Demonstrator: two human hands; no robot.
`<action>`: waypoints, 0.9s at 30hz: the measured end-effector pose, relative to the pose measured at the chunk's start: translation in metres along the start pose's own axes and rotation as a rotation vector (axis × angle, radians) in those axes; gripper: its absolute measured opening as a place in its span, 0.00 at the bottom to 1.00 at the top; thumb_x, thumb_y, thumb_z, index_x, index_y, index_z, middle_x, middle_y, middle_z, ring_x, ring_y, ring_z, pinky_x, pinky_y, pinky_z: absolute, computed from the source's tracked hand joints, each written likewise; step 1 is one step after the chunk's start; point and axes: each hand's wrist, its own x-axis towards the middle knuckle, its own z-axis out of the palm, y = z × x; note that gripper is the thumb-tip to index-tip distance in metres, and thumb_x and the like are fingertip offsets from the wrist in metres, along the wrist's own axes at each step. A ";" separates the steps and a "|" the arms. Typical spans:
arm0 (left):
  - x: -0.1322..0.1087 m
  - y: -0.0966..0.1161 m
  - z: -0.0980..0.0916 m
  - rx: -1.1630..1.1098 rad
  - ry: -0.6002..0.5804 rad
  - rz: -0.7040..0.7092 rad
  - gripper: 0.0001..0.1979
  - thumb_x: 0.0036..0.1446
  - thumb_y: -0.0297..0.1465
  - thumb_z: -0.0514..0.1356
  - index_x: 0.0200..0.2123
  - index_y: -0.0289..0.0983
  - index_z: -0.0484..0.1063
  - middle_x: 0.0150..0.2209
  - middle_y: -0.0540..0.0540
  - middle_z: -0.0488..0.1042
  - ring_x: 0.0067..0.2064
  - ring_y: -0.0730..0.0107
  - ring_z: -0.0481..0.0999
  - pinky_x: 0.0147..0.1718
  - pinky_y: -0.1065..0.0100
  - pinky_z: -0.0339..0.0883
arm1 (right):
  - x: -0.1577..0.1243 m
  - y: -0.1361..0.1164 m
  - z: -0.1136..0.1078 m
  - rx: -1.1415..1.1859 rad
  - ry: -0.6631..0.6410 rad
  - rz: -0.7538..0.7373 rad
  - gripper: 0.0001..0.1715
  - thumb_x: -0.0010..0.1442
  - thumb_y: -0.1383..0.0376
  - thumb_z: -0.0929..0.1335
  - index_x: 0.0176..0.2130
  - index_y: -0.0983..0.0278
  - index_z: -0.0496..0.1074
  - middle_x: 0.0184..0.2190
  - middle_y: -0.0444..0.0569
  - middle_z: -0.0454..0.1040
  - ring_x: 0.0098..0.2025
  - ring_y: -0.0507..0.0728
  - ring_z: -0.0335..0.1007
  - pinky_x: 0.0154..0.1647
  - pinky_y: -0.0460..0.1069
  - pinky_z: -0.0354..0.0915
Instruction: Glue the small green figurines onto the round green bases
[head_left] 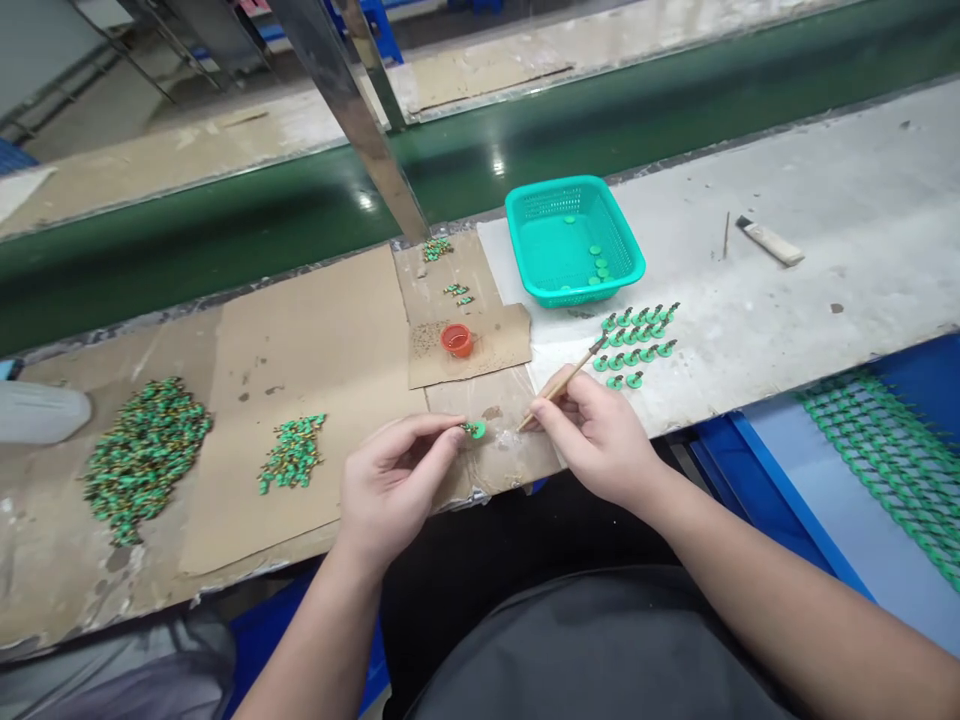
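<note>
My left hand (391, 482) pinches a small painted figurine between thumb and fingertips; its round green base (478, 430) faces right. A slim wooden paintbrush (564, 382) is gripped in my right hand (604, 442), its dark tip pointing up and away and its bare end slanting down toward the figurine without clearly touching it. Beyond my hands, a small red cup (457, 340) sits on a cardboard piece (502, 345). Rows of figurines on green bases (634, 338) stand on the table right of the brush tip.
A turquoise basket (517, 235) contains several green discs (595, 250). Loose figurines form a large pile (146, 455) and a smaller one (292, 455) at left, near a whitish bottle (41, 412). A flat brush (772, 242) lies right. A metal post (360, 120) rises behind; a tray (802, 500) sits lower right.
</note>
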 end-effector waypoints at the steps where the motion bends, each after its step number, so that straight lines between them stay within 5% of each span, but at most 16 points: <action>1: -0.001 0.003 -0.003 -0.010 0.018 -0.009 0.09 0.71 0.40 0.72 0.43 0.43 0.91 0.40 0.43 0.92 0.38 0.61 0.91 0.41 0.64 0.88 | 0.000 0.001 -0.001 0.001 -0.005 -0.002 0.11 0.78 0.59 0.72 0.40 0.58 0.74 0.37 0.49 0.85 0.38 0.61 0.86 0.42 0.55 0.79; 5: -0.002 0.025 -0.015 -0.059 0.045 -0.036 0.10 0.68 0.41 0.74 0.40 0.42 0.90 0.37 0.43 0.90 0.35 0.64 0.89 0.35 0.67 0.86 | -0.001 0.003 0.001 0.000 -0.024 -0.007 0.12 0.78 0.58 0.71 0.40 0.58 0.74 0.36 0.50 0.86 0.38 0.61 0.87 0.41 0.55 0.80; 9: 0.001 0.054 -0.021 -0.294 -0.084 -0.148 0.18 0.61 0.48 0.80 0.34 0.40 0.88 0.27 0.46 0.83 0.25 0.68 0.81 0.23 0.70 0.78 | -0.003 0.004 0.002 -0.023 -0.032 -0.012 0.14 0.79 0.56 0.71 0.39 0.58 0.73 0.35 0.50 0.85 0.37 0.62 0.86 0.40 0.56 0.80; 19: 0.000 0.075 -0.019 -0.551 -0.279 -0.242 0.24 0.61 0.55 0.81 0.34 0.40 0.88 0.27 0.44 0.83 0.24 0.72 0.77 0.25 0.70 0.77 | -0.005 0.002 0.000 -0.027 -0.072 -0.072 0.15 0.79 0.57 0.71 0.37 0.57 0.73 0.34 0.50 0.85 0.35 0.61 0.85 0.38 0.54 0.77; 25: -0.002 0.099 -0.021 -0.383 -0.249 0.034 0.05 0.66 0.33 0.77 0.35 0.44 0.89 0.31 0.45 0.85 0.33 0.66 0.85 0.35 0.68 0.82 | -0.004 0.004 0.000 -0.011 -0.100 -0.089 0.15 0.79 0.58 0.71 0.38 0.57 0.72 0.35 0.50 0.86 0.37 0.62 0.87 0.40 0.54 0.79; 27: -0.004 0.104 -0.023 -0.350 -0.262 0.132 0.10 0.65 0.24 0.72 0.38 0.46 0.90 0.33 0.47 0.86 0.34 0.67 0.86 0.37 0.68 0.82 | -0.005 0.005 -0.001 -0.008 -0.109 -0.095 0.15 0.79 0.58 0.71 0.38 0.58 0.72 0.35 0.50 0.86 0.38 0.62 0.87 0.41 0.54 0.79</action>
